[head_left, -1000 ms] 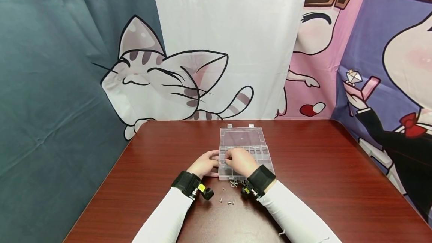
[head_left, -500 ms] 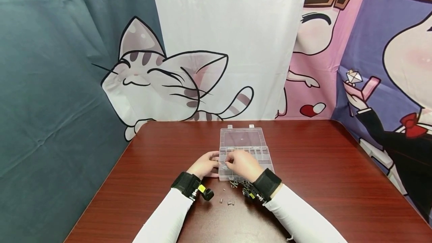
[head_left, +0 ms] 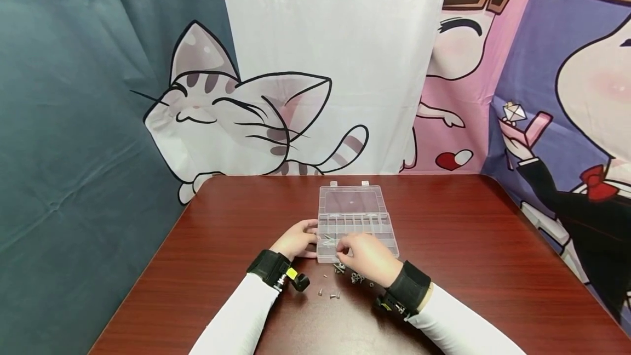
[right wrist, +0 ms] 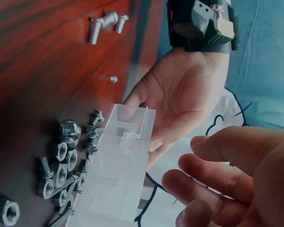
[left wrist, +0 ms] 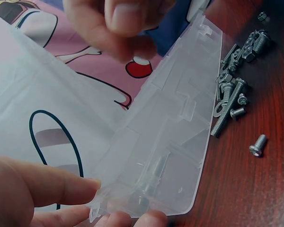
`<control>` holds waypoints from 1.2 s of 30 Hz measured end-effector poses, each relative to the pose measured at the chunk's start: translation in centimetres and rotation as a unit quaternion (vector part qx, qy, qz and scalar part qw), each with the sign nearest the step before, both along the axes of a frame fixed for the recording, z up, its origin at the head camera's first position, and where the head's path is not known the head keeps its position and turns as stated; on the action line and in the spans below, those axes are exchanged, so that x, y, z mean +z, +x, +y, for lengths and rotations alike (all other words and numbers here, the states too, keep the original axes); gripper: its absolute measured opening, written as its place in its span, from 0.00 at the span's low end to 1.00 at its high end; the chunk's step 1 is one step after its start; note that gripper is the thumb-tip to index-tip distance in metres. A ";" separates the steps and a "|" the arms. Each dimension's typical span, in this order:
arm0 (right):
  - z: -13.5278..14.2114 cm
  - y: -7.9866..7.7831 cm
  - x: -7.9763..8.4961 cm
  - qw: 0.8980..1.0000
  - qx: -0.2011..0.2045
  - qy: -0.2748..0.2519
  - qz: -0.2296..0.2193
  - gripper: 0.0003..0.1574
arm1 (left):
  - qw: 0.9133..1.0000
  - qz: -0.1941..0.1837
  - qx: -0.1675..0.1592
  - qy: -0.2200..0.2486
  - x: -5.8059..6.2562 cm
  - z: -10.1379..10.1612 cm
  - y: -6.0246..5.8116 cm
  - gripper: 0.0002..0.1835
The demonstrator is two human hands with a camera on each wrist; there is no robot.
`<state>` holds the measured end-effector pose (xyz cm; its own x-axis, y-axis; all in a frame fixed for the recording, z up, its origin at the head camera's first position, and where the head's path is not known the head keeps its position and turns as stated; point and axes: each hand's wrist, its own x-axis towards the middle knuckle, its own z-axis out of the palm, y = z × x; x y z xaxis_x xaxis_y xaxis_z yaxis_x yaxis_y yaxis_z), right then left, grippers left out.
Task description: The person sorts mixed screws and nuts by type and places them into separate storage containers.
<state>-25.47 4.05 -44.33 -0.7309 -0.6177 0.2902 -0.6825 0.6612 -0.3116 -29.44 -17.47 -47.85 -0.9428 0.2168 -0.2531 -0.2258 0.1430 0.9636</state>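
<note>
A clear plastic compartment box (head_left: 382, 229) lies with its lid (head_left: 351, 200) folded back on the table. My left hand (head_left: 296, 239) rests against the box's left side, fingertips at its rim and end wall. Long bolts (left wrist: 154, 175) lie in a left compartment, seen through the wall. Over the box's near edge is my right hand (head_left: 370, 256); in the right wrist view its fingers (right wrist: 217, 172) are loosely bent and apart, with nothing between them. Just in front of the box lies a pile of nuts (right wrist: 60, 175), bolts (left wrist: 229, 109) and washers.
Several short screws (head_left: 332, 296) are scattered nearer me on the dark red wooden table (head_left: 236, 207). One nut (right wrist: 8, 212) lies apart from the pile. Printed cloth (head_left: 384, 70) hangs behind the table. Both wrists wear black straps with cameras (head_left: 298, 281).
My right hand has moved from over the left compartments back toward me and to the right, uncovering the bolts there. The left hand stays against the box.
</note>
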 end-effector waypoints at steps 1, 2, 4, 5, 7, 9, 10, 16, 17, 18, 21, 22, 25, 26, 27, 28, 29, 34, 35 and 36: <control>0.0 0.0 0.0 1.000 0.000 0.001 -0.001 0.03 | 1.000 0.001 0.001 0.000 0.0 0.0 0.0 0.31; 0.0 0.1 0.0 1.000 0.001 0.003 -0.002 0.03 | 1.000 0.001 0.001 0.001 0.1 0.0 -0.1 0.31; 0.0 0.2 -0.1 1.000 0.001 0.007 -0.002 0.03 | 1.000 -0.001 0.000 0.004 0.1 -0.1 -0.1 0.31; -0.1 0.2 -0.1 1.000 0.002 0.009 -0.003 0.04 | 1.000 -0.001 -0.002 0.005 0.1 0.0 -0.1 0.31; -0.2 0.4 -0.2 1.000 0.005 0.014 -0.006 0.03 | 1.000 -0.001 -0.005 0.005 0.1 0.0 -0.1 0.32; -0.4 0.5 -0.2 1.000 0.011 0.018 -0.005 0.03 | 1.000 0.000 -0.006 0.005 0.1 0.0 0.0 0.32; -0.5 0.6 -0.3 1.000 0.016 0.022 -0.004 0.03 | 1.000 0.002 -0.007 0.005 0.1 0.0 0.0 0.32; -0.8 0.9 -0.5 0.997 0.055 0.050 0.009 0.05 | 1.000 0.000 -0.005 0.004 -0.2 -0.1 0.2 0.32; -0.8 0.9 -0.5 0.997 0.060 0.054 0.008 0.05 | 1.000 -0.001 -0.005 0.004 -0.2 -0.1 0.2 0.32; -0.9 0.9 -0.5 0.996 0.062 0.057 0.006 0.05 | 1.000 0.000 -0.005 0.002 -0.2 -0.1 0.2 0.32; -0.9 0.9 -0.6 0.996 0.060 0.066 0.002 0.05 | 1.000 0.002 -0.004 0.000 -0.2 -0.1 0.1 0.32; -0.9 0.9 -0.6 0.996 0.060 0.068 0.004 0.05 | 1.000 0.003 -0.004 0.000 -0.2 -0.2 0.1 0.32; -0.9 1.0 -0.6 0.995 0.059 0.080 0.016 0.09 | 1.000 0.002 -0.005 0.005 -0.2 -0.2 0.0 0.33; -0.9 1.0 -0.6 0.994 0.060 0.084 0.021 0.10 | 1.000 0.002 -0.005 0.005 -0.3 -0.2 -0.1 0.33; -0.8 1.0 -0.6 0.994 0.061 0.088 0.025 0.11 | 1.000 0.002 -0.005 0.006 -0.3 -0.2 -0.1 0.33; -0.8 1.1 -0.6 0.993 0.062 0.091 0.029 0.13 | 1.000 0.000 -0.004 0.007 -0.3 -0.2 -0.1 0.33; -0.8 1.1 -0.6 0.993 0.062 0.095 0.033 0.14 | 1.000 0.000 -0.003 0.006 -0.3 -0.2 -0.2 0.33; -0.7 1.1 -0.8 0.991 0.068 0.110 0.046 0.19 | 1.000 0.003 -0.005 0.005 -0.3 -0.2 0.0 0.33; -0.7 1.1 -0.8 0.990 0.070 0.113 0.049 0.19 | 1.000 0.003 -0.006 0.006 -0.2 -0.2 0.0 0.33; -0.7 1.1 -0.8 0.989 0.071 0.116 0.051 0.19 | 1.000 0.003 -0.006 0.007 -0.2 -0.1 0.1 0.33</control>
<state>-24.34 3.39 -45.14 -0.6062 -0.7704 0.1973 -0.7936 0.6021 -0.0873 -29.36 -17.61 -48.05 -0.9415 0.2321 -0.2441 -0.2179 0.1331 0.9669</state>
